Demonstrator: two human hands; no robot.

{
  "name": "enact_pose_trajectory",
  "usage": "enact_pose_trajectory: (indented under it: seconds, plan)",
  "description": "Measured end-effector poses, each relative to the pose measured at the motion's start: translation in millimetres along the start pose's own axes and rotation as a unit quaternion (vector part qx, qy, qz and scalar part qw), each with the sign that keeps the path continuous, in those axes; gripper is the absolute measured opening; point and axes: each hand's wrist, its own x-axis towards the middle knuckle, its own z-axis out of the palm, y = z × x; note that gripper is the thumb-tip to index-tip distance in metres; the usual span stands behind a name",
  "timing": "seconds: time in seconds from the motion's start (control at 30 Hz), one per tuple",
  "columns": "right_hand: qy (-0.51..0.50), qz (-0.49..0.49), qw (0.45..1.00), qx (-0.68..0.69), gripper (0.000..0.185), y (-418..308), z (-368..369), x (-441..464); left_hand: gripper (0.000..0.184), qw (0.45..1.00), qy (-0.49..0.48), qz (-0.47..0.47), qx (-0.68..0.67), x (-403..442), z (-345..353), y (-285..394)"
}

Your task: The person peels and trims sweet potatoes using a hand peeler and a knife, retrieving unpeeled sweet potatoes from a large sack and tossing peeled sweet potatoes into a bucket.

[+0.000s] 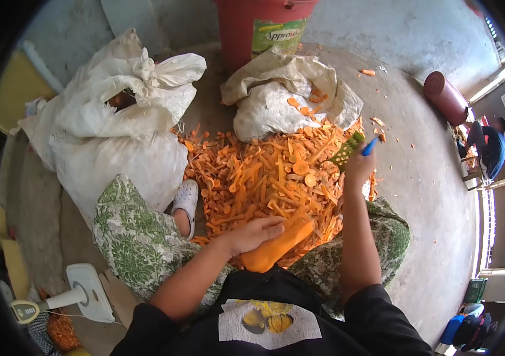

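Note:
My left hand [255, 235] is wrapped over a large, smooth, peeled carrot [279, 246], held close to my lap. Out to the right, my right hand [357, 170] is closed around a blue-handled tool [370, 146]; its working end does not show clearly. Right beside those fingers is a green perforated piece [346, 150], partly covered by the hand, and I cannot tell whether it is gripped too. Between my legs spreads a heap of orange carrot peelings and round slices [264, 178].
A full white sack [122, 154] stands at left, and another crumpled sack [276, 110] lies behind the heap. Beyond is a red bucket [237, 29]. A white scale [89, 293] sits lower left. Far right are a dark red container [445, 98] and a seated person [492, 148].

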Motion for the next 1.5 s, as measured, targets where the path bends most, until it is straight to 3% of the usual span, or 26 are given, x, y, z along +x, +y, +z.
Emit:
enact_pose_trajectory:
  seconds: [0.07, 0.17, 0.2, 0.23, 0.27, 0.33, 0.43, 0.6, 0.97, 1.13, 1.17, 1.2, 1.23, 1.3, 1.33, 1.4, 1.47, 1.5]
  plan:
    - [-0.039, 0.022, 0.998, 0.040, 0.026, -5, -10, 6, 0.070, 0.997, -0.059, 0.014, -0.053, 7, -12, -5]
    - [-0.235, -0.034, 0.970, 0.044, 0.031, -46, -21, -27, 0.065, 0.989, 0.068, 0.115, 0.071, 11, -19, 8]
    - [-0.275, -0.078, 0.958, -0.015, 0.021, -59, -27, -39, 0.065, 0.988, 0.070, 0.115, 0.072, 11, -22, 12]
    - [-0.352, -0.096, 0.931, 0.034, 0.016, -63, -29, -51, 0.061, 0.966, 0.136, 0.133, 0.176, 10, -24, 19]
    - [-0.425, -0.116, 0.896, -0.054, 0.012, -69, -39, -59, 0.057, 0.928, 0.199, 0.149, 0.277, 9, -27, 25]
    - [-0.533, -0.157, 0.813, -0.172, 0.007, -82, -50, -69, 0.054, 0.920, 0.228, 0.119, 0.297, 9, -29, 30]
    - [-0.568, -0.206, 0.774, -0.189, 0.010, -75, -46, -83, 0.048, 0.905, 0.275, 0.178, 0.271, 11, -33, 29]
    - [-0.563, -0.191, 0.786, -0.169, 0.011, -62, -34, -92, 0.047, 0.877, 0.300, 0.196, 0.321, 6, -30, 37]
    - [-0.537, -0.142, 0.819, -0.140, 0.013, -40, -22, -99, 0.045, 0.892, 0.228, 0.226, 0.319, 3, -31, 31]
    - [-0.615, -0.142, 0.769, -0.105, 0.016, -30, -10, -92, 0.048, 0.914, 0.192, 0.237, 0.269, 3, -34, 26]
    - [-0.614, -0.141, 0.769, -0.105, 0.016, -25, -6, -91, 0.048, 0.882, 0.226, 0.247, 0.331, 2, -37, 24]
    - [-0.602, -0.089, 0.779, -0.151, 0.018, -17, 0, -90, 0.048, 0.846, 0.257, 0.256, 0.391, 3, -37, 23]
    - [-0.588, -0.036, 0.784, -0.196, 0.021, -7, 7, -90, 0.048, 0.847, 0.255, 0.255, 0.391, -2, -28, 32]
    - [-0.593, 0.001, 0.773, -0.225, 0.023, 37, 27, -86, 0.050, 0.821, 0.122, 0.375, 0.413, -14, -11, 50]
    - [-0.598, 0.030, 0.758, -0.259, 0.026, 58, 38, -84, 0.050, 0.821, 0.116, 0.377, 0.414, -14, -11, 50]
    - [-0.611, -0.015, 0.759, -0.226, 0.032, 74, 46, -96, 0.053, 0.842, 0.192, 0.307, 0.399, -13, -13, 45]
    - [-0.671, -0.068, 0.701, -0.233, 0.036, 72, 49, -109, 0.056, 0.844, 0.211, 0.281, 0.405, -12, -17, 40]
    - [-0.666, -0.104, 0.719, -0.166, 0.036, 117, 66, -123, 0.055, 0.843, 0.222, 0.271, 0.408, -11, -14, 40]
